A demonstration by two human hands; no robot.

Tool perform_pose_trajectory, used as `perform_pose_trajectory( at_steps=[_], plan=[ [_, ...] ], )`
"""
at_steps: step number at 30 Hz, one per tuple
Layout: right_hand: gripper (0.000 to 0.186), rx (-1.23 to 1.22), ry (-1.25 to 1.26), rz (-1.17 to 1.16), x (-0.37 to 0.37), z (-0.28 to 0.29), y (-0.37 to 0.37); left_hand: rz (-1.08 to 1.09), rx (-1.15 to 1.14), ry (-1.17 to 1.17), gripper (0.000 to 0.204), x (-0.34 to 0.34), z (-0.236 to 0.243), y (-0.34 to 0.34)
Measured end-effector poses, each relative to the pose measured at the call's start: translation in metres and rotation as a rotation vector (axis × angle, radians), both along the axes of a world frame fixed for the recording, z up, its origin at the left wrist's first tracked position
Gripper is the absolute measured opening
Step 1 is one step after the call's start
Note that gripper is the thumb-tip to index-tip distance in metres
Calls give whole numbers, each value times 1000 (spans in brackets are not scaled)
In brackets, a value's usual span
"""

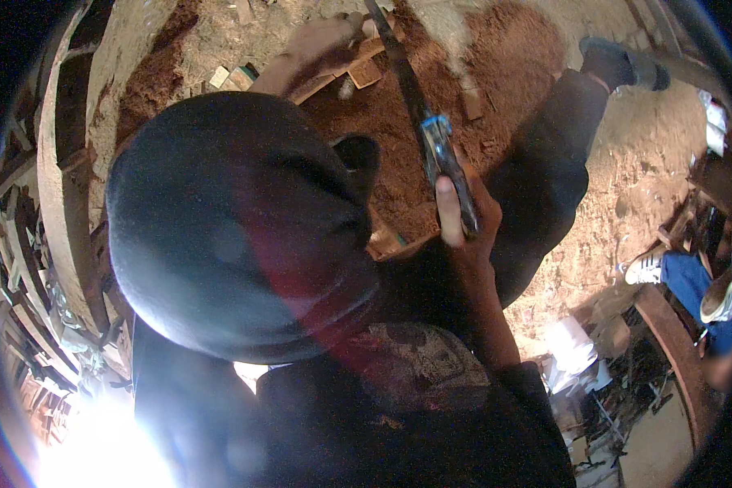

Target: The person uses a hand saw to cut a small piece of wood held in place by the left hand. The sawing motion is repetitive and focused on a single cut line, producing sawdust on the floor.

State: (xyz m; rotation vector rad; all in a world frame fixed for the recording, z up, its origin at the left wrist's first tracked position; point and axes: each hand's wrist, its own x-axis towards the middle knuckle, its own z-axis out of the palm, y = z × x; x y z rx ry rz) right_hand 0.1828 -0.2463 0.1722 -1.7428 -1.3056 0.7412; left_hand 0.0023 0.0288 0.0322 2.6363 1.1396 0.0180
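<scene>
My right hand (470,210) is closed around the handle of a long, narrow, dark-bladed tool (407,80), with a bright blue band where handle meets blade. The thumb lies along the grip, and the blade points up and away to the far edge. Farther off, my left hand (321,45), slightly blurred, is curled at the end of a piece of wood (327,82), close to the blade. A large dark rounded cloth covering (236,228) hides the middle of the view and part of my left arm. Small wood offcuts (239,78) lie beside the left forearm.
Reddish-brown sawdust (504,57) covers the ground around the hands. A dark-trousered leg (545,179) stretches to a sandalled foot (626,67). At right are another person's blue-clad leg (685,281) and shoes. Curved timber (53,171) stands at left; strong glare fills the lower left.
</scene>
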Motion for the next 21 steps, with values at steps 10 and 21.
perform_pose_trajectory(
  at_steps=[10, 21],
  plan=[
    [27, -11, 262, -3, -14, -25, 57, -156, 86, 81, 14, -23, -66, 31],
    [22, -50, 266, 7, -11, -25, 61, 372, -736, -71, 44, 18, 53, 7]
  ],
)
